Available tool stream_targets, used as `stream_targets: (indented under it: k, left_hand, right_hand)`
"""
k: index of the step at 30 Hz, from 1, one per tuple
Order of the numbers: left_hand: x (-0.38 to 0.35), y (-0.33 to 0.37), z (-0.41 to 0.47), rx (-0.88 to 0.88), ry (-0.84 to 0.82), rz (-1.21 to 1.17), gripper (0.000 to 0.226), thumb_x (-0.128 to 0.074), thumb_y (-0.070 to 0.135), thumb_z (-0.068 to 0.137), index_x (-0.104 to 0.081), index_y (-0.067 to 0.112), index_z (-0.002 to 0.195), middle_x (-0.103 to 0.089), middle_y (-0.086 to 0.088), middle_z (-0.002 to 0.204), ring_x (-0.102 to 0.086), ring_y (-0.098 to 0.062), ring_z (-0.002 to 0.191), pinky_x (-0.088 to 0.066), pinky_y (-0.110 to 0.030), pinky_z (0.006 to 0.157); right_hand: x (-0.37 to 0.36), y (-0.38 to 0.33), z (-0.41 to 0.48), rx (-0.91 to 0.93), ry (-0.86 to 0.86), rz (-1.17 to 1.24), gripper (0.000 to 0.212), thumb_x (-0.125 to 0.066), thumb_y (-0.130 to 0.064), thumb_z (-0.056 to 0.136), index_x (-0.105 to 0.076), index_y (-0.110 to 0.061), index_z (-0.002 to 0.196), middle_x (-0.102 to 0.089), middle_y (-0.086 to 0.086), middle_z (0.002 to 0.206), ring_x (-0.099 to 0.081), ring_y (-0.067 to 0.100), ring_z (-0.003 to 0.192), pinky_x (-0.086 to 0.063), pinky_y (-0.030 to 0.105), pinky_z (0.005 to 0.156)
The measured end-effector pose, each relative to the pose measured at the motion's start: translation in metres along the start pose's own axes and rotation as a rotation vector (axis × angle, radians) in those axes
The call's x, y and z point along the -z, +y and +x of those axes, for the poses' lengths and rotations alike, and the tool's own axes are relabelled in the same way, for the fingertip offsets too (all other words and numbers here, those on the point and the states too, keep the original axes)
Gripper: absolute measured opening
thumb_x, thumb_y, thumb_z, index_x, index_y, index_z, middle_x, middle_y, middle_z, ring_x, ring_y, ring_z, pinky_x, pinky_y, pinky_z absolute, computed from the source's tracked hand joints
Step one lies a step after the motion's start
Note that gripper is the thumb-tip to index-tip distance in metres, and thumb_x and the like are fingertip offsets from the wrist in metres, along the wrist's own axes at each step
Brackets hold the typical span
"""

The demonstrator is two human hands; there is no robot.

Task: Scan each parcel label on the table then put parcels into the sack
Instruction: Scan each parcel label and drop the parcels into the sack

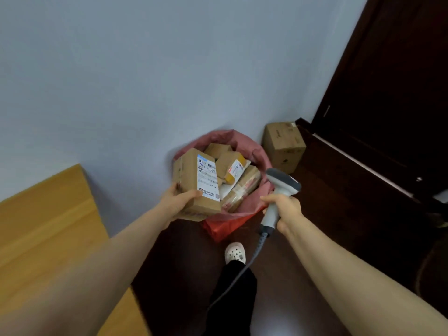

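Note:
My left hand (178, 198) grips a brown cardboard parcel (191, 180) with a white shipping label (207, 177) facing up, held over the left rim of the red sack (260, 156). The sack stands open on the floor against the wall and holds several taped cardboard parcels (234, 169). My right hand (284, 210) grips the handle of a grey barcode scanner (281, 184) beside the sack's right rim; its coiled cable hangs down toward my leg.
A wooden table (43, 221) fills the lower left. A larger cardboard box (284, 145) stands on the dark floor behind the sack, next to a dark wooden door (388, 93). My foot in a white clog (235, 252) is just in front of the sack.

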State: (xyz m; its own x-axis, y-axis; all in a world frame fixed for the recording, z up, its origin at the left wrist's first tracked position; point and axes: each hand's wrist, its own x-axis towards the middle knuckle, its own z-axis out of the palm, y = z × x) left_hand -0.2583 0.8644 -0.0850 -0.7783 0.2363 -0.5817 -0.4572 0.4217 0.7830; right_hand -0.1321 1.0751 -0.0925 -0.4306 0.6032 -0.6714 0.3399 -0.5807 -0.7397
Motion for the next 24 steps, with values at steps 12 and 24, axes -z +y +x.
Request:
stream_targets:
  k: [12,24]
  left_hand:
    - [-0.054,0.098,0.277,0.029,0.124,0.426,0.102,-0.064,0.073,0.041,-0.046,0.044,0.136,-0.048,-0.009,0.137,-0.052,-0.028,0.120,-0.045,-0.040,0.103]
    - [-0.062,0.103,0.404,-0.054,0.093,0.724,0.090,-0.052,0.078,0.041,-0.057,0.046,0.126,-0.045,-0.003,0.134,-0.041,-0.026,0.127,-0.039,-0.046,0.106]
  right_hand:
    - [-0.074,-0.117,0.258,0.037,0.133,-0.408,0.043,-0.076,-0.005,0.066,-0.061,0.003,0.106,-0.067,0.016,0.100,-0.065,0.033,0.091,-0.056,0.046,0.083]
    - [-0.176,-0.077,0.410,-0.042,0.018,-0.883,0.119,-0.069,-0.043,0.043,-0.029,-0.014,0.152,-0.008,0.000,0.163,0.006,0.017,0.150,0.002,0.046,0.119]
